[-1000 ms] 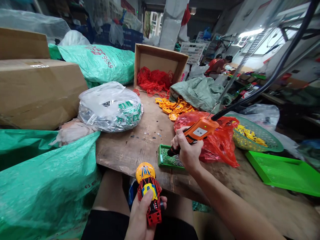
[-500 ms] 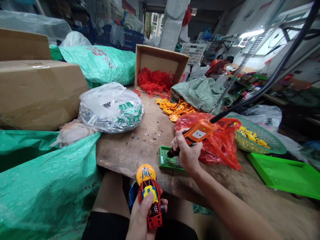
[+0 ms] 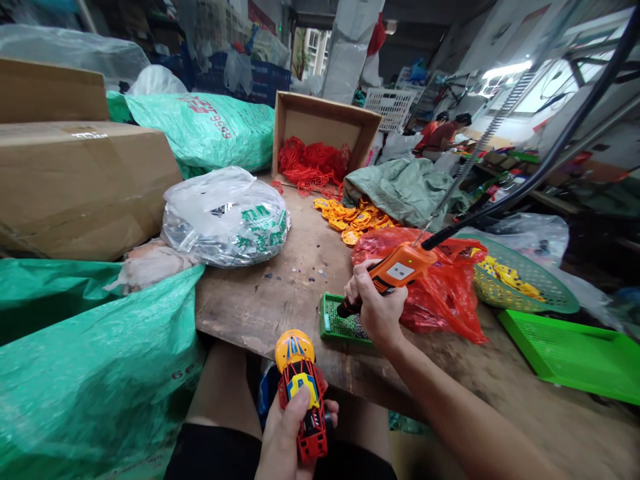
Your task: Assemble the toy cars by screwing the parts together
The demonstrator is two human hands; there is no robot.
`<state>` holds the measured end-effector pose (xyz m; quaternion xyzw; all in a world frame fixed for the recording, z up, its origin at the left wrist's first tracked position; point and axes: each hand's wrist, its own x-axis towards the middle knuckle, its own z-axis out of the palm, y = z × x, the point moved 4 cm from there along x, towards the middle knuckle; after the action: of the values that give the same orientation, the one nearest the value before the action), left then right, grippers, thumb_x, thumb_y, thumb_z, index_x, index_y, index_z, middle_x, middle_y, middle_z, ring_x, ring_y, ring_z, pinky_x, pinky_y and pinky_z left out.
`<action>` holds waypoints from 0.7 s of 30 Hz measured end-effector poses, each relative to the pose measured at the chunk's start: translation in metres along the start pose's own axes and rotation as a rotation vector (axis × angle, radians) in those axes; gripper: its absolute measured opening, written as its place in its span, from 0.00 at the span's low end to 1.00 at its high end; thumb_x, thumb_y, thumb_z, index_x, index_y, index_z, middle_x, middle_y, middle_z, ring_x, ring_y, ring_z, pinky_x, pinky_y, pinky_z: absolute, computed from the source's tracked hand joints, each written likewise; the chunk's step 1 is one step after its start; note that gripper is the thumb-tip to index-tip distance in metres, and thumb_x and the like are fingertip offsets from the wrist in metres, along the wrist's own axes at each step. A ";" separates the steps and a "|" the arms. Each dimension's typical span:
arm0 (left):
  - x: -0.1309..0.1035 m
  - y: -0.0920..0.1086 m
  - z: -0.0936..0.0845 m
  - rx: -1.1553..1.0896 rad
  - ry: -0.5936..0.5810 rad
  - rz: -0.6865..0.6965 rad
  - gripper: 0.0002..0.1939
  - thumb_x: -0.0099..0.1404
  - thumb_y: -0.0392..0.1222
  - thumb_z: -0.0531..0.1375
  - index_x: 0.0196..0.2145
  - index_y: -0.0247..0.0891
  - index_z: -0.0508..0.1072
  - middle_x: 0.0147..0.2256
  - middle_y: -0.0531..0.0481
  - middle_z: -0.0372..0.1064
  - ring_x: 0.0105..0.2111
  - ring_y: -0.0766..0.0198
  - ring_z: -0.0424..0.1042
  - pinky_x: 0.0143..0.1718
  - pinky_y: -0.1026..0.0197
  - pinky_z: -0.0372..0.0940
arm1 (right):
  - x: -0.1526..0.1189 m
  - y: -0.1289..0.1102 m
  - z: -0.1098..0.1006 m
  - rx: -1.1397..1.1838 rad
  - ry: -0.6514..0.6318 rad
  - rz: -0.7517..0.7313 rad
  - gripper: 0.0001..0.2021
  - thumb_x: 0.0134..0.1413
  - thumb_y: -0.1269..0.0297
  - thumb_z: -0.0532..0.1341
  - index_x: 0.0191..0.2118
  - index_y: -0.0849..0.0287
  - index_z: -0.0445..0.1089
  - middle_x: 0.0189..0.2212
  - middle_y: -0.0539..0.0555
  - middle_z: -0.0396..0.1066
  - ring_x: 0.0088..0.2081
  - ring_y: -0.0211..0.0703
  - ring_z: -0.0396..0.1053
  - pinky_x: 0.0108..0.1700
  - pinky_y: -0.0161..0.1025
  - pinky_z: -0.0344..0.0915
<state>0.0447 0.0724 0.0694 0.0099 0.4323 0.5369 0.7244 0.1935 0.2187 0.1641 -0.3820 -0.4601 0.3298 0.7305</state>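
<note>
Toy car (image 3: 307, 381): in the left hand (image 3: 285, 430), just off the near edge of the table (image 3: 280, 300), orange end towards 12 o'clock.
Left grip: thumb pressed on the car's top, fingers wrapped round its side.
Orange driver (image 3: 403, 267): at the car's 1 o'clock, right hand (image 3: 383, 310) closed about its body; dark nose over the green tray (image 3: 329, 330), contact not discernible.
Tray contents: small metal bits (image 3: 359, 328), partly hidden by the right hand.
Red plastic bag (image 3: 445, 307): 2 o'clock; beyond it, a green colander (image 3: 557, 285) of yellow parts (image 3: 510, 277).
Orange parts (image 3: 353, 220): 12 to 1 o'clock.
Carton (image 3: 325, 120): 12 o'clock, holding red parts (image 3: 313, 161).
</note>
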 end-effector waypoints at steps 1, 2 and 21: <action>0.000 0.000 0.000 -0.006 -0.001 -0.003 0.27 0.46 0.49 0.79 0.40 0.31 0.80 0.33 0.42 0.82 0.27 0.54 0.81 0.29 0.57 0.77 | 0.000 0.000 0.000 -0.002 0.000 0.001 0.14 0.56 0.58 0.71 0.33 0.57 0.67 0.15 0.40 0.61 0.14 0.30 0.58 0.19 0.31 0.59; 0.001 -0.001 0.000 -0.012 -0.002 -0.006 0.27 0.46 0.49 0.79 0.40 0.31 0.80 0.33 0.42 0.82 0.27 0.54 0.81 0.29 0.57 0.77 | 0.000 -0.001 0.001 -0.003 0.001 0.002 0.14 0.56 0.58 0.71 0.32 0.57 0.67 0.15 0.40 0.61 0.14 0.30 0.58 0.19 0.32 0.59; 0.002 -0.003 -0.004 -0.010 0.017 -0.034 0.28 0.46 0.46 0.79 0.42 0.30 0.78 0.34 0.41 0.83 0.28 0.55 0.82 0.29 0.59 0.78 | 0.005 0.005 0.002 0.018 -0.025 0.057 0.14 0.55 0.58 0.72 0.34 0.57 0.67 0.15 0.39 0.59 0.14 0.30 0.56 0.18 0.31 0.58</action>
<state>0.0446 0.0712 0.0647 -0.0055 0.4361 0.5267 0.7297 0.1930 0.2257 0.1626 -0.3843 -0.4550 0.3593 0.7184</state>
